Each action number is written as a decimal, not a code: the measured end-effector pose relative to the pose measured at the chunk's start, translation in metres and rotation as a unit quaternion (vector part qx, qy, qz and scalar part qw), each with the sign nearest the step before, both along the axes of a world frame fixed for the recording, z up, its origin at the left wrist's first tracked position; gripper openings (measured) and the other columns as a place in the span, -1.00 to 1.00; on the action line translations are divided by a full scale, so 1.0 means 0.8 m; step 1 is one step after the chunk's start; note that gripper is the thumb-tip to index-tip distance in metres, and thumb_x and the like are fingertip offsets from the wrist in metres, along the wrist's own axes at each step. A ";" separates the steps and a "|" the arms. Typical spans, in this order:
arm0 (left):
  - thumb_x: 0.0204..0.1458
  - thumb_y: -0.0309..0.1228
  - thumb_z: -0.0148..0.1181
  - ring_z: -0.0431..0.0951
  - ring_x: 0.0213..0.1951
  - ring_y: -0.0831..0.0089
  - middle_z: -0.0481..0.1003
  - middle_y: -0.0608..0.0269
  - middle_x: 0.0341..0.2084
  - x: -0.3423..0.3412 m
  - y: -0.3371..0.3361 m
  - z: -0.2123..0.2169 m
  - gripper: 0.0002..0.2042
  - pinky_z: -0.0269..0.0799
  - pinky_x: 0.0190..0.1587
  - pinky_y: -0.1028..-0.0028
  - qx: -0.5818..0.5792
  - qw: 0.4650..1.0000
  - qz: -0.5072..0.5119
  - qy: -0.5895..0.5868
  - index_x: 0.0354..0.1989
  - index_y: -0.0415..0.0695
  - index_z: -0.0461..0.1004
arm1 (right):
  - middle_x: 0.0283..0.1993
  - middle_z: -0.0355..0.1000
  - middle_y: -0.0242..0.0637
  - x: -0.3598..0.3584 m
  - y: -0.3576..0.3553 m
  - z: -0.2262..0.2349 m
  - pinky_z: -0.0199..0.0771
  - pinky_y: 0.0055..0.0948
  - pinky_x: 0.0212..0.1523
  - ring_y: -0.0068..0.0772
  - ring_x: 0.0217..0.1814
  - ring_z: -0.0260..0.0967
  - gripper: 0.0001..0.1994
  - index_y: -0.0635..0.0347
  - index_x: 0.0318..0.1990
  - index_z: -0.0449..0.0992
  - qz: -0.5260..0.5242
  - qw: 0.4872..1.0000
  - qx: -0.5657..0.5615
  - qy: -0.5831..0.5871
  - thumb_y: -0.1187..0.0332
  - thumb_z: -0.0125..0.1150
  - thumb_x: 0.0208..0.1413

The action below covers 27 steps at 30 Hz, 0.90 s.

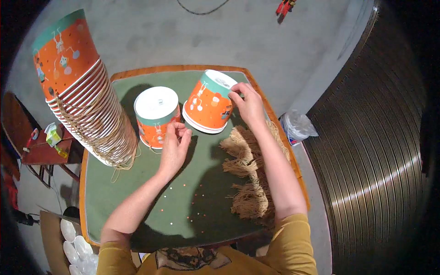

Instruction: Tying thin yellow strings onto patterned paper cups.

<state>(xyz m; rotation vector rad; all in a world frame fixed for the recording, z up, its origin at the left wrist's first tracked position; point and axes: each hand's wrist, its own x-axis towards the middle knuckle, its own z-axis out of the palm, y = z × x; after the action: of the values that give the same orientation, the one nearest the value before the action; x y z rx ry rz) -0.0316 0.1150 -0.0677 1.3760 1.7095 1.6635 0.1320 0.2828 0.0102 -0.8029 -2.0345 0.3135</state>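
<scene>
Right hand (pixel 250 103) holds orange bucket (pixel 207 106) at green table (pixel 114 197).

I could slide a hand over the front middle of the tabletop (pixel 201 160), past some tiny dots (pixel 171 188). A tall bucket pile (pixel 89 101) blocks my left. Fluffy strings (pixel 250 197) fill my right. At the back, the left bucket (pixel 151 134) and right bucket (pixel 206 107) leave a thin gap, with the left fingers (pixel 171 131) in front.

No words or numbers legible. Tilted orange bucket (pixel 208 106), upright orange bucket (pixel 153 133) and bucket stack (pixel 73 55): printed figures and dots, nothing readable. Yellow-green packet (pixel 53 134), far left: marks too small. White tub (pixel 293 127), right of table (pixel 120 76): coloured print, blurred.
</scene>
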 end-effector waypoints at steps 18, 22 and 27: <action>0.28 -0.30 -0.14 0.50 -0.04 0.43 0.43 0.28 -0.01 0.024 0.081 -0.022 -0.77 0.52 -0.07 0.33 0.082 0.819 -0.240 -0.514 0.04 -0.05 0.25 | -0.33 0.38 -0.21 0.054 -0.022 -0.009 0.37 -0.35 -0.16 -0.26 -0.26 0.36 -0.81 0.29 -0.29 0.40 -0.005 0.998 -0.046 0.035 0.35 0.20 0.06; 0.29 -0.30 -0.17 0.51 -0.13 0.50 0.46 0.30 -0.10 0.018 0.090 -0.013 -0.80 0.51 -0.11 0.42 0.069 0.870 -0.217 -0.437 -0.04 -0.10 0.29 | -0.40 0.31 -0.29 0.061 -0.008 -0.026 0.33 -0.45 -0.25 -0.46 -0.37 0.26 -0.86 0.27 -0.34 0.37 0.028 0.986 -0.123 0.105 0.40 0.18 0.07; 0.29 -0.26 -0.16 0.50 -0.22 0.61 0.49 0.37 -0.21 0.006 0.111 -0.003 -0.79 0.45 -0.17 0.54 0.050 0.915 -0.189 -0.352 -0.11 -0.08 0.35 | -0.39 0.34 -0.31 0.069 -0.002 -0.029 0.33 -0.47 -0.21 -0.47 -0.34 0.28 -0.87 0.26 -0.33 0.38 0.010 0.986 -0.115 0.117 0.42 0.18 0.06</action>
<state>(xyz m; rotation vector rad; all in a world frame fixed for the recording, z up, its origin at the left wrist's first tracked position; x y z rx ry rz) -0.0267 0.2039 -0.0704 0.8901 0.8978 1.7314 0.1869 0.2813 -0.0127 -0.8439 -1.8062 0.6327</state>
